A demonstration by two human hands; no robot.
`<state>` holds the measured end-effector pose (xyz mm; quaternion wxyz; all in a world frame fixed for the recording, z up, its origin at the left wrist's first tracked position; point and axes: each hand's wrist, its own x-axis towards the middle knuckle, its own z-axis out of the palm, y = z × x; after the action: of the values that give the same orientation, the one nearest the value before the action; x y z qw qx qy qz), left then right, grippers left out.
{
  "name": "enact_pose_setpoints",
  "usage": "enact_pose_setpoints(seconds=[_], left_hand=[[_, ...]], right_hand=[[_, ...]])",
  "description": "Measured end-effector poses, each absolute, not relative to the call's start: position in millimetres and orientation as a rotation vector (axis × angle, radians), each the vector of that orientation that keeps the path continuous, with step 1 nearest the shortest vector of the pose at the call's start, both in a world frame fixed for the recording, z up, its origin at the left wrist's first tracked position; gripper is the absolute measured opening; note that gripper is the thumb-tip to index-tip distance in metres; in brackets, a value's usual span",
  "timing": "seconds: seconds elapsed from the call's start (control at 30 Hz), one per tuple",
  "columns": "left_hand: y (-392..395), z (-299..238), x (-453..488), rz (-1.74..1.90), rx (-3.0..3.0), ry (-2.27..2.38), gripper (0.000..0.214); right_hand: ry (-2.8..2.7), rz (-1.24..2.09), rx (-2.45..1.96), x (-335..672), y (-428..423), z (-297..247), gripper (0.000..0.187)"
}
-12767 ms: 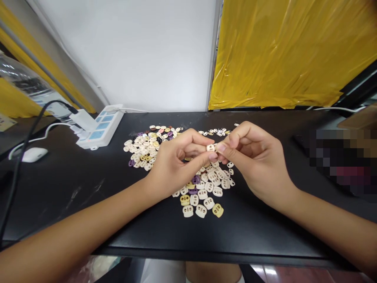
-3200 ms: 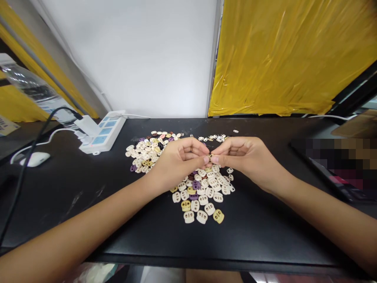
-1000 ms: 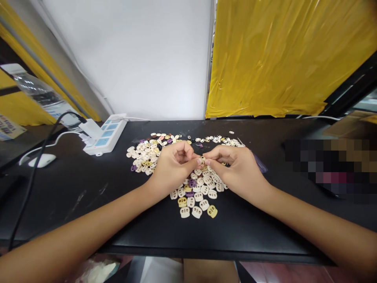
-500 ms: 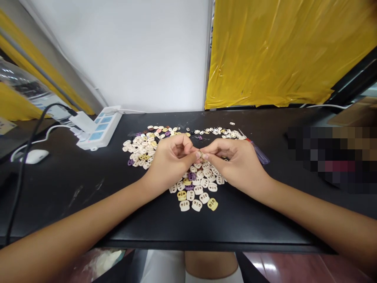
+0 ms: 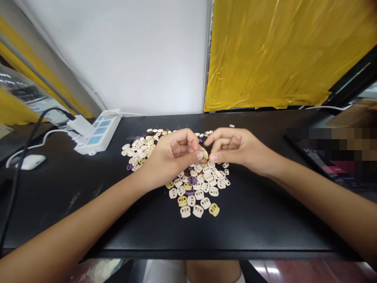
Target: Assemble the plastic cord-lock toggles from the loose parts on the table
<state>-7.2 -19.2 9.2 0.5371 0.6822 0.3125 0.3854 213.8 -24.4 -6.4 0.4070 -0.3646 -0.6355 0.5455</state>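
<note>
My left hand (image 5: 171,155) and my right hand (image 5: 235,149) meet above the black table (image 5: 259,220), fingers curled. Between their fingertips they pinch one small cream two-hole cord stopper (image 5: 204,154). Right under the hands lies a heap of stoppers (image 5: 197,190), mostly cream with a few purple and yellow ones. A second heap of stoppers (image 5: 138,151) spreads behind my left hand. Tiny white parts (image 5: 209,133) lie scattered at the back, partly hidden by my fingers.
A white power strip (image 5: 96,133) with plugs and a black cable (image 5: 17,173) sits at the left, with a white mouse (image 5: 28,162) beside it. A clear plastic bottle (image 5: 17,88) stands far left. A blurred dark object (image 5: 332,153) lies at the right.
Both hands have stayed pinched together on a small piece over the heap. In the last half second my right hand turned and rose a little, covering the purple-handled tool seen earlier.
</note>
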Motion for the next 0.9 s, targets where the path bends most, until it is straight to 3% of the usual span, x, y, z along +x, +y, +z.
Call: enact_pose_setpoints(seconds=[0.2,0.37,0.7,0.9], left_hand=[[-2.1,-1.6,-15.7,0.822,1.829,0.907,0.011],[-8.5,-5.9,-14.0,0.724,2.156,1.004,0.018],[20.6,17.8,-46.8,0.716,2.031,0.998,0.028],[15.8,46.5,-71.3,0.194,2.231,1.234,0.016]], right_hand=[[-1.972,0.871,-1.24,243.2,-13.6,10.2,0.013],[-2.246,0.577,-1.405,242.0,-14.0,0.7,0.006],[-2.235,0.532,-1.487,237.8,-17.7,-3.6,0.009],[-2.01,0.542,-1.525,230.6,-20.8,0.2,0.012]])
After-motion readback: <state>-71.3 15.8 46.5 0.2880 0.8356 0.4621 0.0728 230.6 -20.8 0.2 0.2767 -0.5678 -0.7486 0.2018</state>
